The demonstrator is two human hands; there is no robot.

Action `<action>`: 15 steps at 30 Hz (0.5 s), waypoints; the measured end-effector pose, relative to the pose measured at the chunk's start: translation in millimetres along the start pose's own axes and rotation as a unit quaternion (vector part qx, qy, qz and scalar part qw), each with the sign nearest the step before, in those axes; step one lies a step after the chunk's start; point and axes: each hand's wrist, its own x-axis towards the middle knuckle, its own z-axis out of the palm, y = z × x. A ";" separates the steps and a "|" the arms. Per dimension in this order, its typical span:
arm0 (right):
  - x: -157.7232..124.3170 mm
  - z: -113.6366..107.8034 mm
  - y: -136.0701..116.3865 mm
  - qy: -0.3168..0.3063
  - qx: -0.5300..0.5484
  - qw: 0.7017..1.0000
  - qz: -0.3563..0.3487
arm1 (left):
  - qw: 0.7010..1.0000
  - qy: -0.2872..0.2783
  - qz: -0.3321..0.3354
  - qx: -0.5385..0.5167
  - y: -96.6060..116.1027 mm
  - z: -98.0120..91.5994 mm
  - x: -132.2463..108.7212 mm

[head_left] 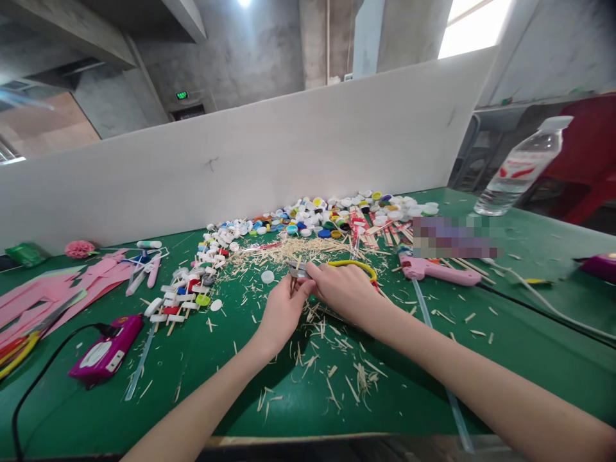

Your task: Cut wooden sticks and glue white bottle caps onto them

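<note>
Over the middle of the green table (283,385), my right hand (341,289) is closed around scissors (353,263) with a yellow loop handle. Their metal blades point left, towards my left hand (283,311). My left hand is closed in a pinch on a thin wooden stick (293,282), mostly covered by the fingers, and the blades meet or cross its upper end. Pale wood shavings (308,249) form a heap just behind both hands, and more are scattered below them. A loose white cap (267,277) lies left of the blades.
Piled bottle caps (308,215) line the white partition (289,160). At right are a pink glue gun (443,272), its cable and a water bottle (522,167). Leftward lie pink paper (29,295), a second pair of scissors (29,350) and a purple power box (108,350).
</note>
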 end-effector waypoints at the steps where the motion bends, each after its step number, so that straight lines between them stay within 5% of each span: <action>1: -0.4 -0.2 -3.0 -0.003 -0.010 1.000 0.009 | 1.000 0.002 -0.003 0.012 0.3 -1.1 0.3; 15: -4.4 2.0 -23.2 0.007 -0.045 0.993 0.113 | 0.993 0.030 -0.036 0.109 -3.0 0.4 1.3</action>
